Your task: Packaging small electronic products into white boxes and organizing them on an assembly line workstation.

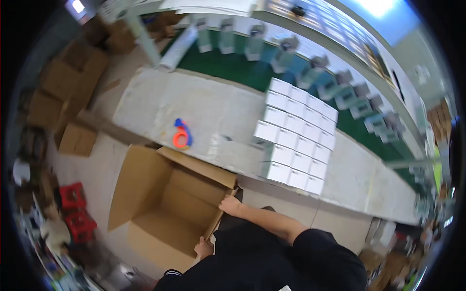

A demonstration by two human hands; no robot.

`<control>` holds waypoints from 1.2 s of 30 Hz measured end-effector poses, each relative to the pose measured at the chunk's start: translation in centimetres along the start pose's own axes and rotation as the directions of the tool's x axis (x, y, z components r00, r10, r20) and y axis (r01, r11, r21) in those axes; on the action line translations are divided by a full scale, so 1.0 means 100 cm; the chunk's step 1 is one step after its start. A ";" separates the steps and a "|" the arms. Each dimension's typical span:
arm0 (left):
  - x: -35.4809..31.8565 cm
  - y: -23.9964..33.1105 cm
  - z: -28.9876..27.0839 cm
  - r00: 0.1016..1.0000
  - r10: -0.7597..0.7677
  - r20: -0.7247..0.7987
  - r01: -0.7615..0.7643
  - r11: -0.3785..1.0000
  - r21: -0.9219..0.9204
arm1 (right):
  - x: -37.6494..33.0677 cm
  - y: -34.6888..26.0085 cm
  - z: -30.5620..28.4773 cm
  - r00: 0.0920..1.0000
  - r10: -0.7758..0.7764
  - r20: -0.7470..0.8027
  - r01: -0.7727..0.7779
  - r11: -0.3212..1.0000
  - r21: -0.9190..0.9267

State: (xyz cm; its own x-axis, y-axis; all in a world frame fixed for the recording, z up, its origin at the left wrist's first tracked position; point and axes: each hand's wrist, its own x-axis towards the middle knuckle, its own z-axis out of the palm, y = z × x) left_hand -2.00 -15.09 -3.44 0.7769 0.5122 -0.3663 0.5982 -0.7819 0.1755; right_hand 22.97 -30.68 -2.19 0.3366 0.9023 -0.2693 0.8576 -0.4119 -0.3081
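A large brown cardboard box (182,194) stands with its top open and its flaps folded outward, and nothing shows inside it. My right hand (230,205) is closed over the box's near right edge, close to the table corner of that side. Lower down along the same edge, my left hand (204,248) grips the wall with its fingers curled over it. Beside the box, on the worktable, lies a blue and orange tape dispenser (181,135), apart from both hands.
A pale worktable (194,97) runs along the far side, with stacked white boxes (301,136) on it. Behind it is a green conveyor belt (228,68) bearing several upright packages. Red crates (77,213) and brown cartons (77,139) stand on the floor at left.
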 end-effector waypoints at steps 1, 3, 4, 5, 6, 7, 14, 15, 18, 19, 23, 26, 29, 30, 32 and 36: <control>0.005 0.009 -0.011 0.999 0.038 0.022 -0.038 0.999 0.017 | -0.004 0.002 -0.023 0.998 0.058 0.032 -0.062 0.990 0.128; 0.026 0.035 -0.038 0.963 -0.125 0.238 0.098 0.987 0.125 | -0.024 0.010 -0.076 0.986 0.153 0.062 -0.164 0.947 0.275; 0.035 0.037 -0.040 0.927 -0.181 0.329 0.127 0.976 0.179 | -0.036 0.008 -0.102 0.973 0.214 -0.090 -0.163 0.905 0.393; 0.047 0.039 -0.047 0.926 -0.156 0.343 0.090 0.976 0.199 | -0.050 0.011 -0.125 0.926 0.296 -0.235 -0.148 0.856 0.496; 0.060 0.037 -0.057 0.848 -0.080 0.524 -0.044 0.974 0.220 | -0.070 0.014 -0.147 0.916 0.326 -0.233 -0.169 0.842 0.513; 0.072 0.039 -0.065 0.731 -0.027 0.682 -0.168 0.961 0.218 | -0.094 0.016 -0.167 0.851 0.423 -0.311 -0.146 0.759 0.635; 0.154 0.241 -0.183 0.904 0.408 0.129 -0.273 0.782 -0.560 | -0.244 0.077 -0.177 -0.007 0.859 -0.512 -0.201 0.500 0.842; 0.170 0.263 -0.174 0.918 0.391 0.057 -0.248 0.683 -0.687 | -0.262 0.095 -0.160 -0.108 0.910 -0.399 -0.157 0.381 0.911; 0.226 0.330 -0.154 0.913 0.407 0.034 -0.192 0.500 -0.845 | -0.305 0.152 -0.116 -0.222 0.964 -0.147 -0.017 0.147 0.989; 0.236 0.358 -0.158 0.917 0.389 0.090 -0.117 0.478 -0.871 | -0.312 0.169 -0.103 -0.259 0.965 -0.050 0.099 0.078 0.992; 0.280 0.412 -0.165 0.861 0.391 0.326 0.189 0.350 -0.918 | -0.315 0.220 -0.089 -0.015 0.986 0.168 0.443 -0.144 0.885; 0.302 0.428 -0.158 0.771 0.477 0.423 0.337 0.259 -0.905 | -0.302 0.253 -0.081 0.173 0.969 0.178 0.530 -0.244 0.812; 0.299 0.453 -0.155 0.740 0.464 0.487 0.386 0.300 -0.872 | -0.297 0.280 -0.081 0.244 0.938 0.246 0.613 -0.346 0.710; 0.303 0.453 -0.153 0.743 0.460 0.486 0.385 0.300 -0.873 | -0.291 0.284 -0.086 0.250 0.937 0.246 0.612 -0.350 0.709; 0.311 0.452 -0.148 0.730 0.491 0.475 0.325 0.363 -0.874 | -0.278 0.291 -0.097 0.302 0.932 0.199 0.602 -0.349 0.718; 0.303 0.475 -0.136 0.685 0.516 0.514 0.410 0.309 -0.858 | -0.273 0.301 -0.072 0.338 0.910 0.240 0.655 -0.411 0.635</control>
State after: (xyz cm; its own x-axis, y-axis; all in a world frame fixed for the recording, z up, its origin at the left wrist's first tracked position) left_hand 52.63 -31.94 6.25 0.7402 -0.2350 -0.6299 0.6723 0.2737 0.6879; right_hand 42.41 -66.84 2.49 0.8008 -0.1002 -0.5905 -0.3787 0.6792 -0.6288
